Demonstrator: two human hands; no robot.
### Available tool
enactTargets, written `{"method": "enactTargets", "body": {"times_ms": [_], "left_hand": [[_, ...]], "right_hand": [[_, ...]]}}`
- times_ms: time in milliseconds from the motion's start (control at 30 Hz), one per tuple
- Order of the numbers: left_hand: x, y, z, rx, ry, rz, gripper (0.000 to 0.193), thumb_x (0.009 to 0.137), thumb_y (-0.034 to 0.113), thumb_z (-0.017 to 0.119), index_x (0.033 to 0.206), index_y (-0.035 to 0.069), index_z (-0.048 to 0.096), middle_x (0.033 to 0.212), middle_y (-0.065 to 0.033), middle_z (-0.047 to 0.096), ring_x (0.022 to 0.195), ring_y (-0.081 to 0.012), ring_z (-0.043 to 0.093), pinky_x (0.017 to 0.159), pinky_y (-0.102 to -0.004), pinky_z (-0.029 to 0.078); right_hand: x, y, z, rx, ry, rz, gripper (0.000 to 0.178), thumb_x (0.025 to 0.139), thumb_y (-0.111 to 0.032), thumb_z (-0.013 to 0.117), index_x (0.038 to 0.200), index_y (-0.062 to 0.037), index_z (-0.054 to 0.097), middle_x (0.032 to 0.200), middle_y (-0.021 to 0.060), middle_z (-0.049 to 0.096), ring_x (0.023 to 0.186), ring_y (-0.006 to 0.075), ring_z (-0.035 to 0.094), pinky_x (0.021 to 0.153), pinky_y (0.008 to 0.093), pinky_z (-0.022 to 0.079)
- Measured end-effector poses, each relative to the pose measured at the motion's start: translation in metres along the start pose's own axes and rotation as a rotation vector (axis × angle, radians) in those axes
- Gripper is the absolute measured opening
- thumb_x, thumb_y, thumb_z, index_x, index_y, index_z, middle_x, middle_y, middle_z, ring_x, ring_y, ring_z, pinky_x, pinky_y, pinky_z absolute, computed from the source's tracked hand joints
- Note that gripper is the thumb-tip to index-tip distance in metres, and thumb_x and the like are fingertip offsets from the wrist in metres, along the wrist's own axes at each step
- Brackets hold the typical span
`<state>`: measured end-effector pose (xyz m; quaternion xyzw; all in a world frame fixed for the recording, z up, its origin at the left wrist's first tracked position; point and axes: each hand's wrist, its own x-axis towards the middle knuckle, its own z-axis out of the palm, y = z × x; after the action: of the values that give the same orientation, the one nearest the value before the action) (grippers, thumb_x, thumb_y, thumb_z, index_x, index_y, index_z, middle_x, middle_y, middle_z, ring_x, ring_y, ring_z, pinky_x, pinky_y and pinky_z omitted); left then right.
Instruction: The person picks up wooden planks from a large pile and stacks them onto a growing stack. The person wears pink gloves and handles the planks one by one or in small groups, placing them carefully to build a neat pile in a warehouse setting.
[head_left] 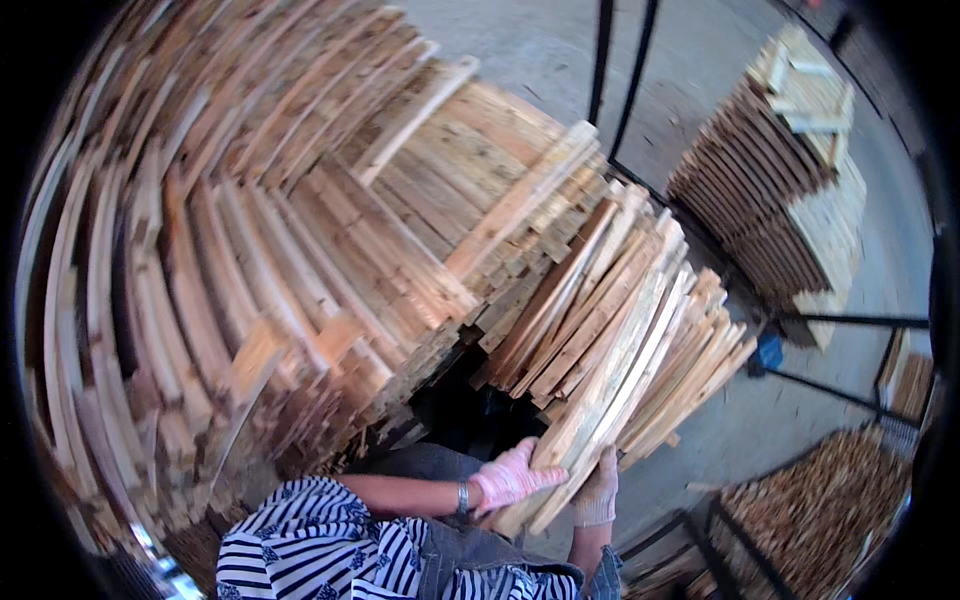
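Note:
Two long pale wooden boards (610,385) slant up and away from my body, lying side by side with their near ends close to my waist. My left hand (515,478), in a pink and white work glove, is closed around their left edge near the bottom end. On the opposite edge, my right hand (598,488), also gloved, grips the boards with its fingers partly hidden behind them. The boards' far ends overlap a loose pile of wooden slats (570,330).
Large stacks of boards (240,260) fill the left side. Flat-laid planks (430,180) stand beyond them. At the far right is another stack (750,180). Black metal bars (850,320) cross the right side, above a heap of wood scraps (800,510).

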<state>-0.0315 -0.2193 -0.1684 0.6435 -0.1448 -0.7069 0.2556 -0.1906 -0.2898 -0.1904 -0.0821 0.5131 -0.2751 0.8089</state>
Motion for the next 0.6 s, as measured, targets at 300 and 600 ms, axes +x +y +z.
{"method": "enactTargets", "body": {"times_ms": [300,600], "left_hand": [[-0.038,0.072,-0.087,-0.392,0.253,0.472,0.073,0.084,0.039,0.076,0.134,-0.001,0.041,0.122,-0.0099,0.058,0.114,-0.0167,0.053,0.098,-0.0311,0.045],[-0.076,0.056,-0.132,-0.808,0.148,0.639,0.062,0.085,0.037,0.071,0.131,0.005,0.043,0.106,-0.0116,0.062,0.104,-0.0271,0.062,0.092,-0.045,0.052]], "right_hand": [[0.073,-0.056,0.168,-0.355,-0.486,-0.046,0.079,0.085,-0.024,0.059,0.152,-0.0065,0.021,0.134,0.0133,0.051,0.116,0.0234,0.055,0.098,0.0346,0.046],[0.162,-0.097,0.362,-1.756,-0.521,-0.823,0.078,0.086,-0.032,0.066,0.152,-0.0172,0.027,0.136,0.0217,0.048,0.118,0.0322,0.055,0.1,0.0407,0.044]]}}
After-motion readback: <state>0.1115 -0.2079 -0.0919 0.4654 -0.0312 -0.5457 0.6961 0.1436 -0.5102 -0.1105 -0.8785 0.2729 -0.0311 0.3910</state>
